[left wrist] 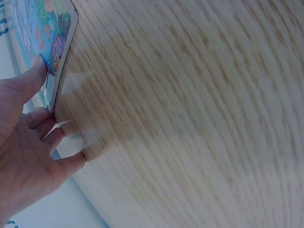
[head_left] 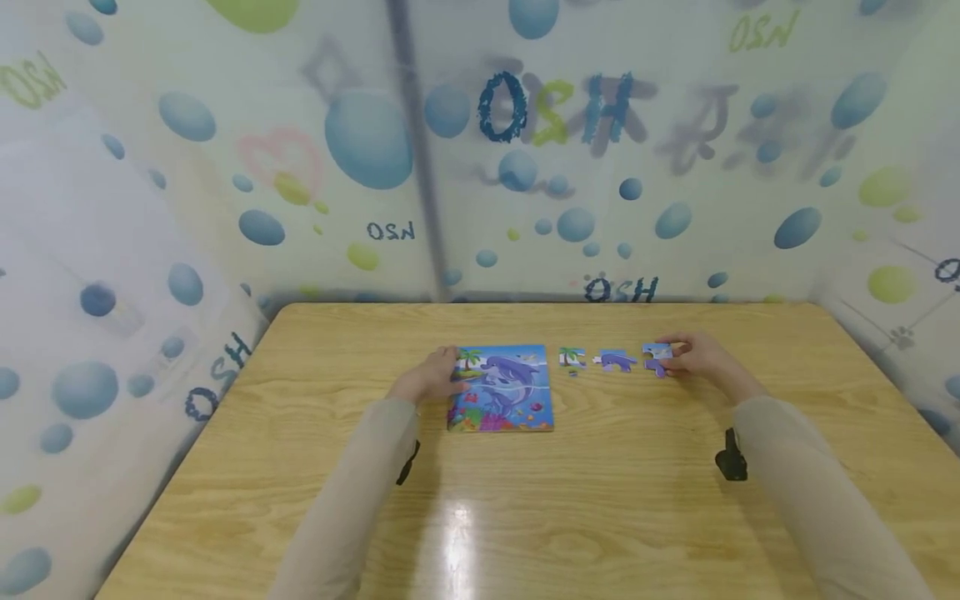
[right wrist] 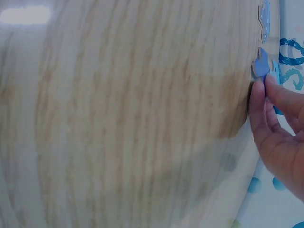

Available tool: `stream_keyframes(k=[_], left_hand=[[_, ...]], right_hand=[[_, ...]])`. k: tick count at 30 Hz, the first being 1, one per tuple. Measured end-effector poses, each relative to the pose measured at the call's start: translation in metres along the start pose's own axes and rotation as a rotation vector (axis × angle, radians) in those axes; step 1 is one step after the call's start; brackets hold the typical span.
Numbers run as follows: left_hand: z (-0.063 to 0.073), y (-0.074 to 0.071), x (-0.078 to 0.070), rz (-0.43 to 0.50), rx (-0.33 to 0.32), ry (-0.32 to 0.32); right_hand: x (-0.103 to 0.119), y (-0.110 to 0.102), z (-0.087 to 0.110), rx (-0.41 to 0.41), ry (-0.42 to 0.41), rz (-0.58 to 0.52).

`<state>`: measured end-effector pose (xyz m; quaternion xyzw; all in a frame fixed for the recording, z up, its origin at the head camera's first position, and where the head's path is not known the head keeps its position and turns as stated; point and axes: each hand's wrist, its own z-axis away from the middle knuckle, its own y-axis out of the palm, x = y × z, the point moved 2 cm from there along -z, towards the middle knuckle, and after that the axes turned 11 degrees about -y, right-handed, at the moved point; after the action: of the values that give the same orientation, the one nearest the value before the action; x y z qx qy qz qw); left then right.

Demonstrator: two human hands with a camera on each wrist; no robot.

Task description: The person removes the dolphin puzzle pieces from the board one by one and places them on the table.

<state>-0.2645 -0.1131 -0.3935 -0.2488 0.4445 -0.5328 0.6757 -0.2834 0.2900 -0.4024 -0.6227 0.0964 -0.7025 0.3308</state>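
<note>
A square dolphin jigsaw puzzle lies on the wooden table, showing a palm tree, dolphins and coral. My left hand grips its left edge; in the left wrist view the thumb presses on the picture and the fingers curl at the rim. On the right, my right hand pinches a blue and purple puzzle piece between thumb and fingertips, which the right wrist view shows partly hidden by the fingers. Between the hands lie a dolphin piece and a palm-tree piece.
The light wooden table spreads toward me. Its far edge meets a patterned fabric wall with blue and green dots, and similar walls stand at both sides. A tiny blue bit lies just below the palm-tree piece.
</note>
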Motion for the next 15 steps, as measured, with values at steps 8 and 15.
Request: stream_keyframes(k=[8, 15], left_hand=[[0.0004, -0.0008, -0.002, -0.003, 0.005, -0.003], [-0.0031, 0.0029, 0.0005, -0.055, -0.068, 0.031]], right_hand=[[0.0015, -0.004, 0.0016, 0.015, -0.035, 0.231], [-0.0012, -0.0014, 0.0025, -0.005, -0.058, 0.229]])
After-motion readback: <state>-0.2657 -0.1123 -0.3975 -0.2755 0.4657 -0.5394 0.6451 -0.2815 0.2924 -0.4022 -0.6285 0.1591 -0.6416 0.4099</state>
